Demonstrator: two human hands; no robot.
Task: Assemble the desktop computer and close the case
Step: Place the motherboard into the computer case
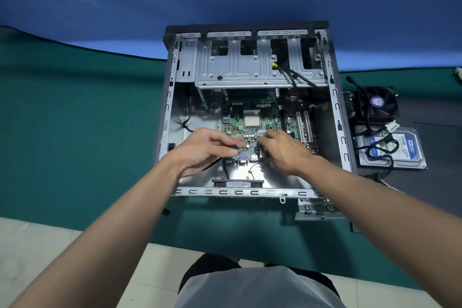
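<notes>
Desktop computer case (335, 112), side panel off, is laid flat on a green mat (75, 132) with the open side turned upward; its long axis is seen running away from the viewer, the dark front bezel at the far end and the rear edge nearest the body. A silver drive cage (250, 65) is spanned across the far part of the interior, with black cables (300, 77) trailed over its right portion. The green motherboard (270, 120) is seated in the middle of the case floor, a square silver processor (251, 118) exposed at its centre and white expansion slots (303, 127) set to the right, aligned with the long axis. The left hand (207, 147) is held over the near left part of the board, fingers loosely curled and drawn together toward the thumb (whether anything is pinched cannot be told). The right hand (285, 150) is placed just beside it over the near right part of the board, fingers bent downward around a small dark metallic part (261, 151) at the port area; the grip itself is hidden by the knuckles. Outside the case, to the right, a black cooler fan (377, 105) is set down, and nearer the viewer a hard drive (400, 150) with a blue label is laid flat, black wires draped across it. A loose metal bracket (317, 210) is lying near the case's near right corner.
</notes>
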